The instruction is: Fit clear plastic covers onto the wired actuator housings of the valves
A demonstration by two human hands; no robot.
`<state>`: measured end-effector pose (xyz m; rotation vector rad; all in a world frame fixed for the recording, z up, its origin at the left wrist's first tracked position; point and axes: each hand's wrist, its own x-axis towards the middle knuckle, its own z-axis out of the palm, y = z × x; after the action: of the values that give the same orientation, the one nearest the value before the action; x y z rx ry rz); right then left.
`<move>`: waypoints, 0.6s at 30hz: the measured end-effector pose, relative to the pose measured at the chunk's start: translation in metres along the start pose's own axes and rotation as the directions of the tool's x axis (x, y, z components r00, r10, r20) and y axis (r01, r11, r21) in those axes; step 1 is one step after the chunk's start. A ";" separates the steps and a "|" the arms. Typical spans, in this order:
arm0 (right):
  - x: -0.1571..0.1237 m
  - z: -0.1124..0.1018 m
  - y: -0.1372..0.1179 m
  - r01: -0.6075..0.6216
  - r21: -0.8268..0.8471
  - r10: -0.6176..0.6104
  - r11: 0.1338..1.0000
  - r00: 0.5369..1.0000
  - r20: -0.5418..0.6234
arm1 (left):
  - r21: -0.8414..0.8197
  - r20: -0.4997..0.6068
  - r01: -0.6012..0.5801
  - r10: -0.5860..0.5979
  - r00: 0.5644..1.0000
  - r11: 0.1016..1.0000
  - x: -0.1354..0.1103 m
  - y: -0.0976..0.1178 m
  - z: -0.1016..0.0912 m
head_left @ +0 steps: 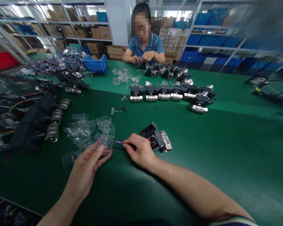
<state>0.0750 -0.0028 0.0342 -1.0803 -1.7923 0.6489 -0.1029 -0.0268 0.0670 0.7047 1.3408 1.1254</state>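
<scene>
My left hand (91, 160) is closed on a clear plastic cover (108, 141), thumb on the near face and fingers behind. Between finger and thumb, my right hand (140, 150) pinches thin coloured wires (118, 142), whose tips point left toward the cover. Just behind my right hand, a valve actuator (155, 136) with a black housing lies on its side, joined to a silver valve body (165, 142). My hand hides part of it, so I cannot see where the wires run. A pile of clear covers (81, 131) lies beyond my left hand.
Finished-looking valve units (165, 94) stand in a row on the green table (214, 157). More black units (35, 119) crowd the left side. A blue bin (95, 64) stands near a heap of wired parts (58, 61). Across the table a co-worker (145, 44) handles parts.
</scene>
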 end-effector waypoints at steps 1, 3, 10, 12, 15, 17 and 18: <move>0.000 0.000 0.000 -0.006 -0.006 0.006 1.000 1.000 0.006 | 0.003 0.011 0.014 -0.014 1.000 1.000 -0.001 -0.001 0.000; 0.000 0.000 -0.002 -0.016 -0.024 0.017 1.000 1.000 0.027 | -0.011 0.053 0.041 -0.041 0.998 0.999 -0.002 -0.003 0.002; 0.002 0.000 -0.005 -0.034 -0.090 0.040 0.995 0.997 0.067 | -0.072 0.143 0.068 -0.057 0.988 0.995 -0.005 -0.007 0.004; 0.002 0.001 -0.006 -0.042 -0.120 0.051 0.992 0.996 0.071 | -0.074 0.145 0.077 -0.065 0.987 0.994 -0.005 -0.007 0.003; 0.002 0.001 -0.007 -0.042 -0.163 0.054 0.986 0.996 0.074 | -0.068 0.136 0.081 -0.071 0.988 0.994 -0.004 -0.008 0.003; 0.002 0.001 -0.008 -0.029 -0.201 0.046 0.979 0.996 0.081 | -0.057 0.128 0.077 -0.069 0.989 0.995 -0.005 -0.008 0.004; 0.002 0.001 -0.008 -0.020 -0.227 0.040 0.974 0.996 0.085 | -0.052 0.126 0.075 -0.068 0.990 0.996 -0.005 -0.008 0.005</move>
<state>0.0702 -0.0053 0.0407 -1.2492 -1.9665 0.5271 -0.0959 -0.0332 0.0619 0.6692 1.2157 1.0415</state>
